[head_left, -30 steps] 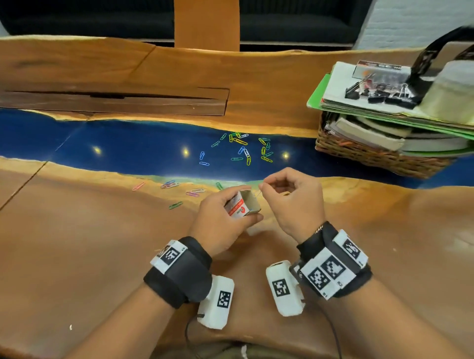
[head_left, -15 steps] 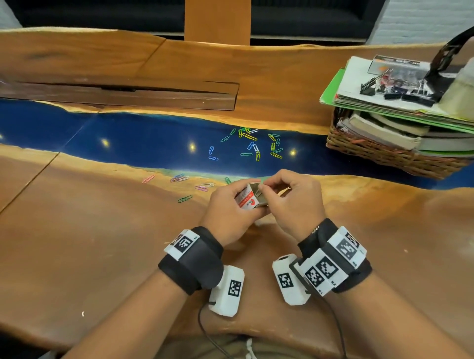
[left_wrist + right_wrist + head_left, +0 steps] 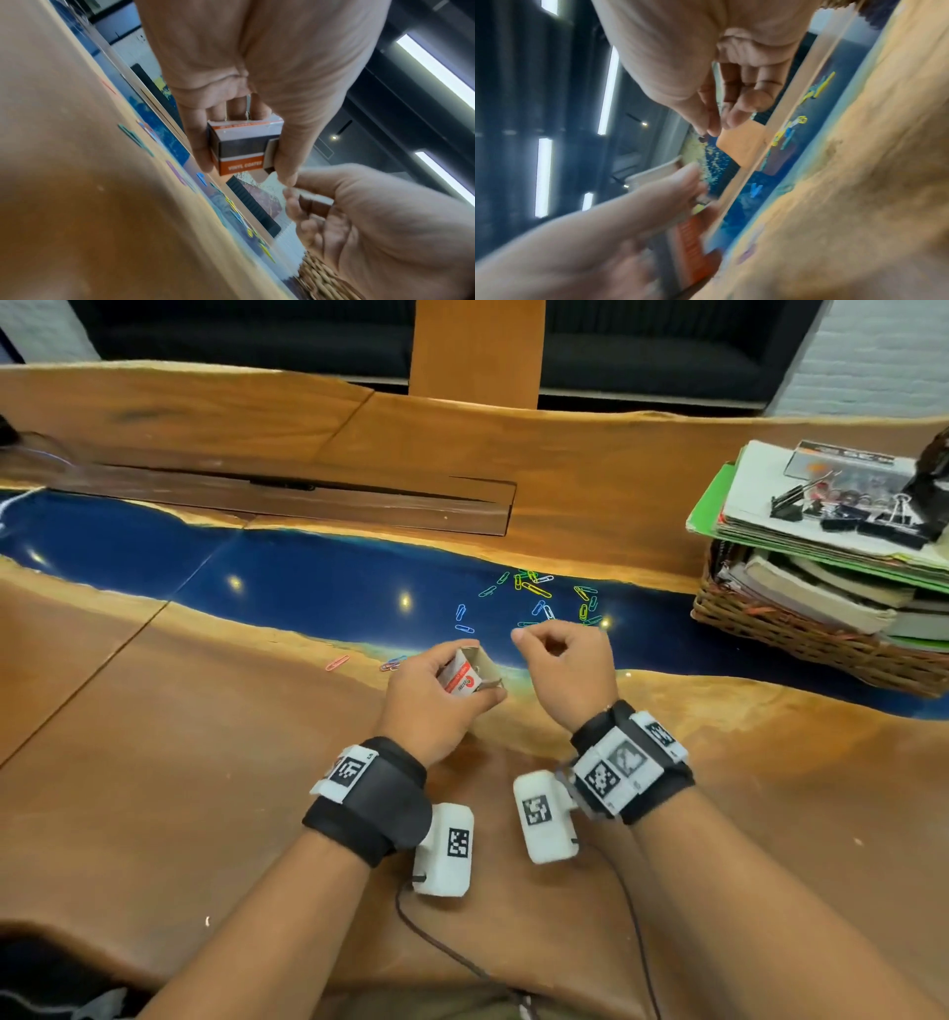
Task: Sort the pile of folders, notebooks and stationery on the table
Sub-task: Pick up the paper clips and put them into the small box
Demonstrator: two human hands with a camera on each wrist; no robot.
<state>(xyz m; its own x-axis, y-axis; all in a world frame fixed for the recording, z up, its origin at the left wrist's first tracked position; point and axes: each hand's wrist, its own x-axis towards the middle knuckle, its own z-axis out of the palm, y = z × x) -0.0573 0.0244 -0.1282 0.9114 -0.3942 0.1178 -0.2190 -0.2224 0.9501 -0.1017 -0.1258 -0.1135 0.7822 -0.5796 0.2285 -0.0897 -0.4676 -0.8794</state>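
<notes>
**A:** Cardboard, small, orange and white: that paper-clip box (image 3: pixel 470 676) sits in the left hand (image 3: pixel 436 701), thumb on one side and fingers (image 3: pixel 197 142) curled round the other. Why tilted like that?

**B:** Its open mouth faces up and toward the right hand (image 3: pixel 565 670), so I judge it is held as a catcher for clips. Lifted just above the wooden surface (image 3: pixel 205 788), it saves the other hand a long trip.

**A:** And the right hand, is it carrying anything?

**B:** Thumb and forefinger tip (image 3: pixel 713 130) are drawn together in a pinch, the rest loosely curled. Whether a clip lies between them I cannot tell; the wrist view is blurred there. It hangs beside the box mouth, apart from it.

**A:** Where are the clips?

**B:** Most of the loose coloured paper clips (image 3: pixel 539 598) lie scattered on the blue resin strip (image 3: pixel 308 577) just beyond the hands; a few pink and purple ones (image 3: pixel 359 663) lie left of the box, at the strip's near edge.

**A:** Further out?

**B:** A wicker basket (image 3: pixel 801 634) at far right holds notebooks, with green folders and papers (image 3: pixel 760 505) stacked on top and black binder clips (image 3: pixel 847 521) resting there. Gathering the clips looks far from done.
</notes>
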